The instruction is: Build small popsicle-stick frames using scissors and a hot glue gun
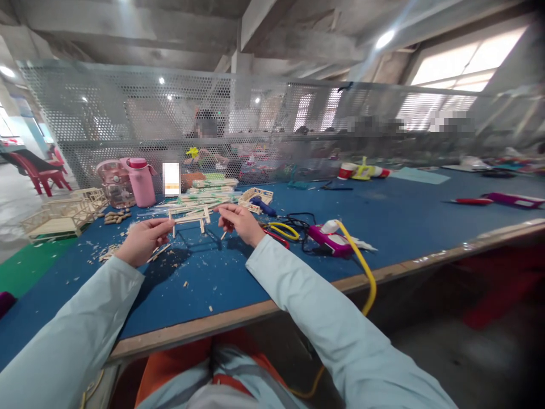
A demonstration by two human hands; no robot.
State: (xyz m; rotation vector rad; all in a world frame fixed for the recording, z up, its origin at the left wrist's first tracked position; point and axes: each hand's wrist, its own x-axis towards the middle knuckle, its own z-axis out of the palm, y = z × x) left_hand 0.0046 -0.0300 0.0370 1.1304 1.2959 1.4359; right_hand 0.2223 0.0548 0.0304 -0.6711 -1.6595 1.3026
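Observation:
A small frame of pale wooden sticks [190, 218], like a miniature table or bench, is held up above the blue tabletop. My left hand [140, 241] pinches its left end between thumb and fingers. Close to its right end is my right hand [239, 221], fingers curled together; whether they touch the frame or hold a small piece is too small to tell. A short stick [223, 235] shows just below the right fingers. Behind the frame lies a heap of loose wooden sticks [204, 195]. Wood scraps [108, 253] are scattered near my left hand.
Finished-looking stick models [55, 218] stand at the left edge. A pink bottle [142, 184] and a clear jug [116, 184] are behind. A blue glue gun [263, 205], a purple power strip [330, 241] and a yellow cable [361, 267] lie right. A perforated metal screen [162, 122] closes the back.

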